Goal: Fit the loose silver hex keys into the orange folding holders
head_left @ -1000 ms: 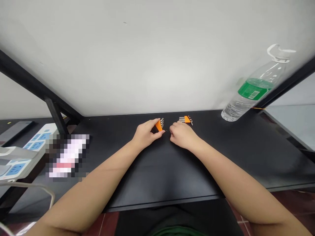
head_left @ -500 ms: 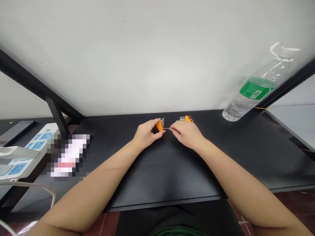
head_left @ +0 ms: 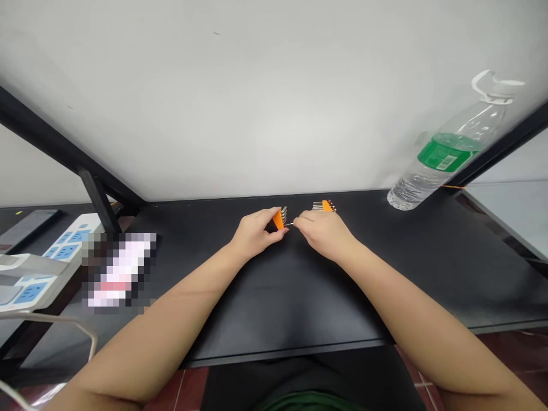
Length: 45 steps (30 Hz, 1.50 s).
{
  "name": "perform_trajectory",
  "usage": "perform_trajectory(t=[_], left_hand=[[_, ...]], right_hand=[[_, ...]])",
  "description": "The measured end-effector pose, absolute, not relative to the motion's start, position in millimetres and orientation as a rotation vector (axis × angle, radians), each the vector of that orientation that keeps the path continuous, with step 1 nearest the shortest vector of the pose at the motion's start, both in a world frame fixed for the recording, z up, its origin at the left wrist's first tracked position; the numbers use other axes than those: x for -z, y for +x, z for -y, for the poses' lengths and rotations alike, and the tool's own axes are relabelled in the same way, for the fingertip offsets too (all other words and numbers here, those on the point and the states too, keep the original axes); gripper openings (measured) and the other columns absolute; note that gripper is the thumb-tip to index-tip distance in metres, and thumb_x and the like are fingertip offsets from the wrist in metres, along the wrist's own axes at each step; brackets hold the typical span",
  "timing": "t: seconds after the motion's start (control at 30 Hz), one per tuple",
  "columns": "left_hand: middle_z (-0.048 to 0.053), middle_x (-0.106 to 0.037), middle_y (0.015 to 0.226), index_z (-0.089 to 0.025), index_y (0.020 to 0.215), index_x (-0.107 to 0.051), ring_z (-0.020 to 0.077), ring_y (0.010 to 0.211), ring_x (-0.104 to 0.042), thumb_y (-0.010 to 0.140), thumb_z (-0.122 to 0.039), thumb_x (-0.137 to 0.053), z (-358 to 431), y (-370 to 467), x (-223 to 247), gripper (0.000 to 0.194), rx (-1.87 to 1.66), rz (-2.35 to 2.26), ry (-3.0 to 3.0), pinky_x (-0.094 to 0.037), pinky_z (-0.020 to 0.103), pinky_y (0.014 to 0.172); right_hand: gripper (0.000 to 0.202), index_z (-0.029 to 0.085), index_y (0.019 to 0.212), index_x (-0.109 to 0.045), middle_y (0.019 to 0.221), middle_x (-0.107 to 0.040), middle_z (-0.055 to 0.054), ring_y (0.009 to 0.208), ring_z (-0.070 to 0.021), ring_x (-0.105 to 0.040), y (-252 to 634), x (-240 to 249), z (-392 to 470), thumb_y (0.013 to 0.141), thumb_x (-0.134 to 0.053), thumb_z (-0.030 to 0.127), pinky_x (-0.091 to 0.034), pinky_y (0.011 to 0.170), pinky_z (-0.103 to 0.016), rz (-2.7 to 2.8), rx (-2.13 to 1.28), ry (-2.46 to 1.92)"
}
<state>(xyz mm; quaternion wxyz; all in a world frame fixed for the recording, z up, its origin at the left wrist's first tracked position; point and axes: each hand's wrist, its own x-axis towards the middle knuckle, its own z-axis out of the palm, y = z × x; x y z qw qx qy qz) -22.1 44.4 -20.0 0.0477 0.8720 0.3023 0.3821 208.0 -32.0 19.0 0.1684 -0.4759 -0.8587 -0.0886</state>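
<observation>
My left hand (head_left: 253, 233) is closed around an orange plastic holder (head_left: 278, 220), pinching it between thumb and fingers. Several bent metal rods, which look like hex keys (head_left: 284, 213), stick out of its right side. My right hand (head_left: 322, 231) pinches the end of a thin metal hex key (head_left: 290, 224) that reaches across to the holder's lower end by my left thumb. Just behind the right hand lies a second orange holder (head_left: 327, 205) with several thin metal rods pointing left; my hand hides part of it.
A large water bottle (head_left: 445, 151) with a green label stands at the back right of the black table (head_left: 295, 308). A blurred-out phone-like object (head_left: 122, 271) lies left. Beyond the black frame post (head_left: 97, 197) are a white power strip (head_left: 64, 251) and cables. A wall rises behind.
My right hand has shifted slightly left, towards the held holder, and less of the thin key shows between the hands. The key's right end sits a little higher. My left hand stays nearly still.
</observation>
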Motion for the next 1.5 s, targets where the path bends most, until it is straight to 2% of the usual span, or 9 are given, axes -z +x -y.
perform_trajectory(t=[0.2, 0.43, 0.57, 0.77, 1.03, 1.13, 1.27, 1.37, 1.5], left_hand=[[0.009, -0.078, 0.112, -0.017, 0.129, -0.067, 0.0201, 0.092, -0.077, 0.089, -0.042, -0.073, -42.6, -20.7, 19.7, 0.047, -1.146, -0.86, 2.725, -0.062, 0.03, 0.084], [0.008, -0.079, 0.111, -0.018, 0.129, -0.066, 0.0197, 0.092, -0.077, 0.089, -0.042, -0.073, -43.7, -22.0, 22.1, 0.048, -1.136, -0.877, 2.678, -0.062, 0.029, 0.083], [0.009, -0.079, 0.112, -0.018, 0.129, -0.067, 0.0203, 0.091, -0.077, 0.087, -0.045, -0.075, -43.5, -21.5, 22.7, 0.05, -1.126, -0.92, 2.637, -0.063, 0.03, 0.083], [0.009, -0.079, 0.115, -0.019, 0.129, -0.068, 0.021, 0.095, -0.077, 0.088, -0.045, -0.074, -41.0, -19.2, 20.5, 0.049, -1.08, -0.884, 2.663, -0.063, 0.032, 0.088], [0.009, -0.078, 0.116, -0.02, 0.129, -0.068, 0.0221, 0.097, -0.077, 0.086, -0.045, -0.075, -38.4, -19.0, 18.1, 0.049, -1.1, -0.857, 2.656, -0.063, 0.033, 0.088], [0.008, -0.078, 0.116, -0.02, 0.129, -0.068, 0.0213, 0.094, -0.077, 0.086, -0.045, -0.076, -39.0, -19.9, 19.2, 0.05, -1.113, -0.889, 2.633, -0.064, 0.032, 0.086], [0.009, -0.078, 0.115, -0.02, 0.13, -0.068, 0.0212, 0.093, -0.077, 0.086, -0.046, -0.077, -40.2, -20.9, 20.7, 0.052, -1.118, -0.889, 2.626, -0.064, 0.032, 0.086], [0.009, -0.078, 0.116, -0.019, 0.129, -0.068, 0.0215, 0.094, -0.077, 0.086, -0.046, -0.077, -40.5, -20.7, 21.4, 0.052, -1.134, -0.874, 2.654, -0.063, 0.032, 0.087], [0.01, -0.078, 0.116, -0.018, 0.129, -0.068, 0.0214, 0.095, -0.077, 0.086, -0.046, -0.077, -40.8, -20.4, 21.9, 0.052, -1.12, -0.86, 2.667, -0.063, 0.031, 0.088]], right_hand=[[0.035, 0.016, 0.096, -0.072, 0.095, -0.066, -0.009, 0.085, -0.0189, -0.054, 204.0, -16.0, 28.3, 0.103, -0.038, 0.01, -0.037, 0.072, -0.03, 2.461, 0.209, -1.241], [0.031, 0.02, 0.108, -0.069, 0.112, -0.062, -0.007, 0.086, -0.0159, -0.055, 201.0, -15.2, 29.4, 0.106, -0.038, 0.02, -0.044, 0.077, -0.027, 2.347, -0.044, -1.221], [0.03, 0.019, 0.107, -0.071, 0.11, -0.065, -0.01, 0.091, -0.0183, -0.06, 210.5, -14.0, 26.7, 0.107, -0.041, 0.02, -0.047, 0.081, -0.03, 2.289, -0.039, -1.211], [0.031, 0.019, 0.102, -0.073, 0.105, -0.071, -0.01, 0.092, -0.0194, -0.064, 206.3, -8.1, 23.4, 0.106, -0.043, 0.019, -0.047, 0.079, -0.031, 2.385, -0.037, -1.174], [0.026, 0.02, 0.102, -0.073, 0.105, -0.071, -0.008, 0.091, -0.0196, -0.065, 207.5, -16.9, 24.4, 0.104, -0.048, 0.027, -0.043, 0.075, -0.03, 2.238, 0.044, -1.608], [0.019, 0.021, 0.093, -0.072, 0.1, -0.072, -0.007, 0.087, -0.0201, -0.065, 225.0, -29.1, 28.7, 0.098, -0.055, 0.027, -0.043, 0.073, -0.031, 2.188, -0.024, -1.797], [0.017, 0.021, 0.084, -0.069, 0.098, -0.072, -0.008, 0.084, -0.0237, -0.066, 235.5, -34.7, 34.6, 0.09, -0.068, 0.037, -0.041, 0.064, -0.032, 2.289, -0.198, -1.978], [0.01, 0.021, 0.087, -0.07, 0.099, -0.073, -0.01, 0.078, -0.0229, -0.066, 226.5, -28.3, 36.3, 0.091, -0.062, 0.026, -0.04, 0.061, -0.032, 2.377, -0.194, -2.006], [0.014, 0.018, 0.087, -0.069, 0.098, -0.071, -0.012, 0.072, -0.0215, -0.064, 212.1, -20.6, 36.4, 0.087, -0.056, 0.012, -0.035, 0.057, -0.032, 2.466, -0.078, -1.967]])
